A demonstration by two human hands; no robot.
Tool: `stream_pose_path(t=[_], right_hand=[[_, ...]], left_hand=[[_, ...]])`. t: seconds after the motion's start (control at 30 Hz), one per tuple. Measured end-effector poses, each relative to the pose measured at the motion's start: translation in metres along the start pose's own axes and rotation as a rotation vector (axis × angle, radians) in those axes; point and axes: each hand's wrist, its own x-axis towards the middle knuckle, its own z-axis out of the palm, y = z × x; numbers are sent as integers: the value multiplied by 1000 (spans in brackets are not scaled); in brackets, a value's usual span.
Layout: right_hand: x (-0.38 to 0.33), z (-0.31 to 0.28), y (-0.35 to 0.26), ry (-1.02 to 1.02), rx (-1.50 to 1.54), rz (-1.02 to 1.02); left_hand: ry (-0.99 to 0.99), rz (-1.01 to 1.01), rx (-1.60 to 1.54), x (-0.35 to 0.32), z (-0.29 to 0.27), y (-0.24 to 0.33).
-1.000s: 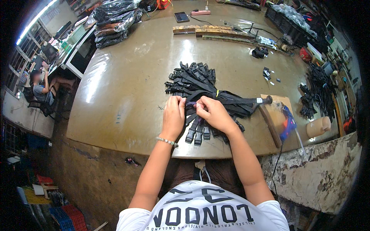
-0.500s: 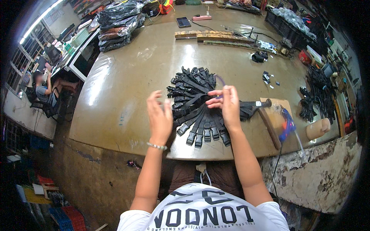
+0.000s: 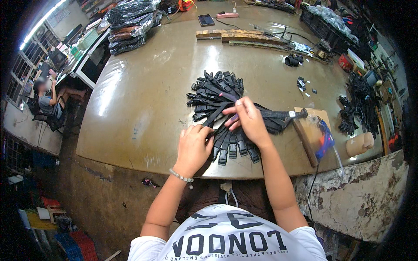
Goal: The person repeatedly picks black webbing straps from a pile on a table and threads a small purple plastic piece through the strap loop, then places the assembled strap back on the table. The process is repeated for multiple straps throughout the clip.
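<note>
A fanned pile of black webbing straps with plastic side-release buckles lies on the table in front of me. My left hand is at the near left of the fan, thumb and fingers closed on a strap among the buckle ends. Over the middle of the fan is my right hand, its fingers curled round a slim purple tool with a pinkish tip. The tool's kind is blurred and partly hidden by the fingers. The straps' gathered tails run right, toward a hammer with a brown handle.
A tan board, a blue-handled tool with a cord and a cardboard tube are at right. Farther back are wooden strips, a phone and plastic-wrapped stacks. A person sits at far left.
My left hand has come down and right from the air onto the straps and closed. My right hand has moved slightly left and down, and the purple tool now points left.
</note>
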Motion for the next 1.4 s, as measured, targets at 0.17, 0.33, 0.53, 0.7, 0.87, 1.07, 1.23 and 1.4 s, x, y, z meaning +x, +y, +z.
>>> stream_pose_path(t=[0.17, 0.33, 0.53, 0.7, 0.87, 1.07, 1.23, 1.4], right_hand=[[-9, 4, -8, -218, -233, 81], [-9, -4, -10, -283, -335, 75], [-11, -8, -10, -330, -441, 67], [-15, -7, -17, -336, -561, 30], [-16, -4, -18, -342, -581, -71], [-15, -3, -11, -366, -629, -127], [-15, -2, -14, -319, -524, -20], [-13, 9, -15, -199, -269, 57]], left_hand=[[87, -20, 1, -9, 9, 0], [102, -28, -87, -17, 7, -6], [36, -169, -116, -31, 5, 3], [-53, -259, -234, -23, 1, -1], [-129, -262, -213, -19, -4, -3], [-77, -243, -219, -21, -3, -2], [-28, -536, -615, -14, -3, -10], [-39, -123, -391, 8, 3, -25]])
